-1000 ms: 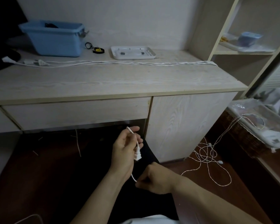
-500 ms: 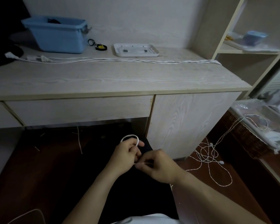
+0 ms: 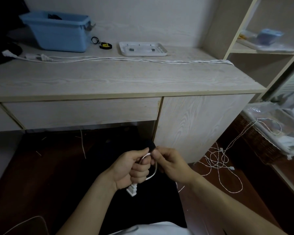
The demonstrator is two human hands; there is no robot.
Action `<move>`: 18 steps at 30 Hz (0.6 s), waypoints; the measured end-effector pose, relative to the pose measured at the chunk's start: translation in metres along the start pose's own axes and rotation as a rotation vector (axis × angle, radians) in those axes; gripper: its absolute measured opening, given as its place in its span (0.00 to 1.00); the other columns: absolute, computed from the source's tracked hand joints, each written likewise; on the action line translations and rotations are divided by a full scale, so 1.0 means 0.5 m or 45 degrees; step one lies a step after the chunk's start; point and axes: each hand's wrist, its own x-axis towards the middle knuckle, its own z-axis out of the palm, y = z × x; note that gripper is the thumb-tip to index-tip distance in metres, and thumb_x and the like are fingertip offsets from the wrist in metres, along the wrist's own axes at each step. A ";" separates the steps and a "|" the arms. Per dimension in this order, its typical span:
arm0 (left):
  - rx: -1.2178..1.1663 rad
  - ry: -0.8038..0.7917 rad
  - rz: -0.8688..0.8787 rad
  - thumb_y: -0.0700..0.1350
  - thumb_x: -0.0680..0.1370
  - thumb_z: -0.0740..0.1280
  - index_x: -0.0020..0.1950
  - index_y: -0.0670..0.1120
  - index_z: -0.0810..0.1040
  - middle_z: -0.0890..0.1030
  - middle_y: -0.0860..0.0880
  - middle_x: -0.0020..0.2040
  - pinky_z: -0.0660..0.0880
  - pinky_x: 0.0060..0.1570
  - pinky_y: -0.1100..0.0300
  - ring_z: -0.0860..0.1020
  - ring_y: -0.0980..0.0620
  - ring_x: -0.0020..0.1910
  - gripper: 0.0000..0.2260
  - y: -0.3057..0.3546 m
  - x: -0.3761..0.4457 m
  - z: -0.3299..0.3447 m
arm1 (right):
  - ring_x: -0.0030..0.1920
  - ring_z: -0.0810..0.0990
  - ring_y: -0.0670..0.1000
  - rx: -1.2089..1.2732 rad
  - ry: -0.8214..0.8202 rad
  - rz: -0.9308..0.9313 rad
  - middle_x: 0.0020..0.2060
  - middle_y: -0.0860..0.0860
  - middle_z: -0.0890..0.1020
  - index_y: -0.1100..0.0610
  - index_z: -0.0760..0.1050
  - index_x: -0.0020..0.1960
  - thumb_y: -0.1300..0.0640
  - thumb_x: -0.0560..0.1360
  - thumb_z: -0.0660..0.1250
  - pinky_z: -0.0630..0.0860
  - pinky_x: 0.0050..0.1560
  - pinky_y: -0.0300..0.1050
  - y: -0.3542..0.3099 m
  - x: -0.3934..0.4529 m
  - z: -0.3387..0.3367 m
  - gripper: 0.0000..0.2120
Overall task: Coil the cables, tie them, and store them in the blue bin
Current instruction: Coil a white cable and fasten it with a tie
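Observation:
My left hand (image 3: 131, 168) grips a thin white cable (image 3: 154, 173) low in front of the desk, its fingers curled round a small loop. The cable's white plug (image 3: 131, 189) hangs just below that fist. My right hand (image 3: 172, 164) pinches the same cable at the top of the loop, fingertips touching the left hand. The rest of this cable trails to a loose tangle (image 3: 217, 160) on the floor at the right. The blue bin (image 3: 58, 33) stands at the desk's back left with something dark inside. A second white cable (image 3: 126, 59) lies stretched along the desk top.
A white tray (image 3: 143, 49) sits behind the stretched cable. Small black and yellow ties (image 3: 103, 44) lie beside the bin. A wicker basket (image 3: 261, 139) with plastic-wrapped cloth stands at the right, with cable draped over it. Shelves (image 3: 261, 48) rise at the far right.
The hands have come together and risen slightly. The plug has dropped from beside the left fingers to below the fist, and the cable is now bent into a loop held by both hands.

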 end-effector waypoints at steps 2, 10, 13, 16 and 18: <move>0.013 0.065 0.073 0.51 0.81 0.59 0.38 0.44 0.72 0.58 0.50 0.28 0.55 0.25 0.62 0.55 0.55 0.24 0.15 -0.006 0.007 0.002 | 0.29 0.72 0.43 0.061 0.099 0.057 0.30 0.47 0.77 0.56 0.76 0.37 0.44 0.80 0.59 0.69 0.34 0.35 -0.003 0.000 0.007 0.20; 0.224 0.153 0.296 0.50 0.81 0.61 0.43 0.40 0.75 0.67 0.46 0.27 0.69 0.29 0.59 0.66 0.51 0.25 0.15 -0.020 0.020 0.020 | 0.23 0.69 0.49 0.217 0.311 0.123 0.24 0.53 0.74 0.58 0.73 0.32 0.45 0.80 0.59 0.66 0.25 0.40 -0.016 0.004 0.010 0.23; 0.202 0.221 0.419 0.51 0.78 0.64 0.41 0.40 0.76 0.67 0.46 0.25 0.68 0.25 0.60 0.65 0.52 0.22 0.15 -0.030 0.019 0.029 | 0.23 0.70 0.49 0.169 0.284 0.106 0.24 0.54 0.74 0.62 0.74 0.35 0.47 0.82 0.57 0.67 0.25 0.39 -0.017 0.003 0.009 0.24; 0.062 0.328 0.470 0.52 0.79 0.63 0.37 0.42 0.74 0.63 0.48 0.22 0.59 0.22 0.61 0.60 0.54 0.19 0.16 -0.042 0.019 0.037 | 0.24 0.72 0.50 0.040 0.212 0.073 0.25 0.52 0.74 0.62 0.76 0.40 0.47 0.83 0.55 0.68 0.26 0.41 -0.012 -0.001 0.002 0.23; -0.238 0.317 0.457 0.51 0.80 0.61 0.33 0.45 0.70 0.60 0.50 0.21 0.52 0.22 0.61 0.56 0.55 0.18 0.17 -0.041 0.020 0.035 | 0.26 0.72 0.48 -0.049 0.221 0.064 0.26 0.49 0.75 0.60 0.76 0.42 0.45 0.81 0.57 0.68 0.28 0.40 -0.011 -0.003 0.001 0.21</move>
